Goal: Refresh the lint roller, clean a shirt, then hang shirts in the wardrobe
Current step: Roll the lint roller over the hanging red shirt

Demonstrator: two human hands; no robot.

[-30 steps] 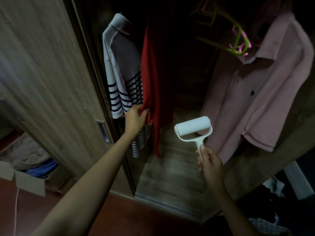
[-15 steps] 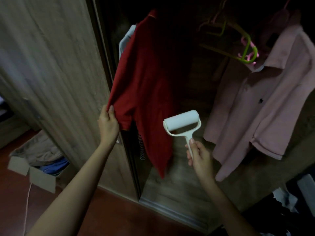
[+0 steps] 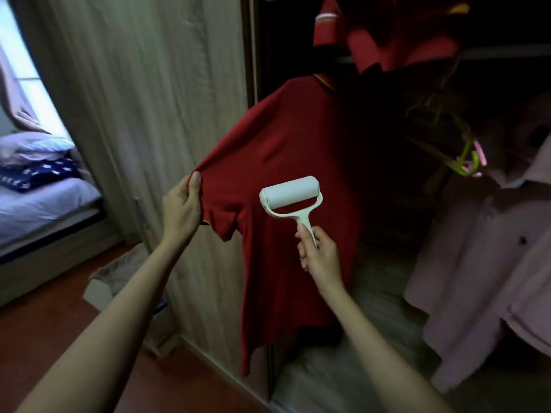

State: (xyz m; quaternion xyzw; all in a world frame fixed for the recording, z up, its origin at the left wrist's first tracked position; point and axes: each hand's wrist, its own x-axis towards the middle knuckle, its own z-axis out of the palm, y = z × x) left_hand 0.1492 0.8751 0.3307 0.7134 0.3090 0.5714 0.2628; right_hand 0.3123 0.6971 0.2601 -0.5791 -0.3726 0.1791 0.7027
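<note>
Two shirts hung in wardrobe [image 3: 179,84], red shirt [image 3: 283,144], pink shirt [image 3: 492,234], left hand [image 3: 182,210] pinching red sleeve outward, right hand [image 3: 319,254] fingers [image 3: 301,251] curled round roller [image 3: 290,192] handle, roller head upright before red shirt front

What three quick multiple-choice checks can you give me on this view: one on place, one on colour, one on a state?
1. Where is the lint roller? A. lying on the floor; B. in the right hand, in front of the red shirt; C. tucked under an arm.
2. What colour is the shirt hanging at far right? A. blue; B. black; C. pink.
3. What is the left hand doing? A. pinching the red shirt's sleeve; B. hanging idle; C. gripping the roller.
Key: 1 B, fingers curl round its handle, the roll over red cloth. 2 C, pale pink cloth fills the right edge. 3 A, thumb and fingers clamp the sleeve, held out sideways.
</note>
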